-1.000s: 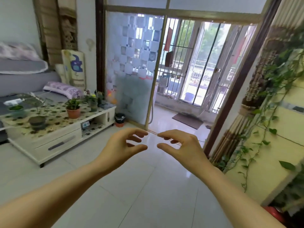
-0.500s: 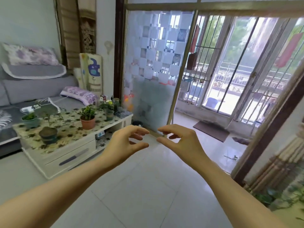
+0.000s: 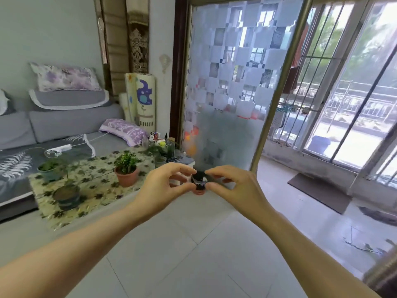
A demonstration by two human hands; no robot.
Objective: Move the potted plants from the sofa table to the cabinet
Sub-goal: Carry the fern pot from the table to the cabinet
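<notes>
The sofa table (image 3: 97, 191) with a leaf-patterned top stands at the left. On it are a leafy plant in a terracotta pot (image 3: 126, 169), a teal pot (image 3: 49, 171), a dark pot of soil (image 3: 67, 196) and smaller plants (image 3: 160, 154) at the far end. My left hand (image 3: 163, 186) and my right hand (image 3: 235, 188) are held out side by side above the floor, right of the table, fingers curved and holding nothing. A small dark pot (image 3: 199, 179) on the floor shows in the gap between them. No cabinet is in view.
A grey sofa (image 3: 64, 123) with purple pillows lies behind the table. A frosted sliding glass door (image 3: 227, 100) stands straight ahead, with an open doorway and a doormat (image 3: 320, 192) to its right. Pale floor tiles (image 3: 189, 250) lie below my arms.
The view has swung left and closer to the sofa table. My hands keep the same curved pose, now slightly nearer each other, with the floor pot showing between them.
</notes>
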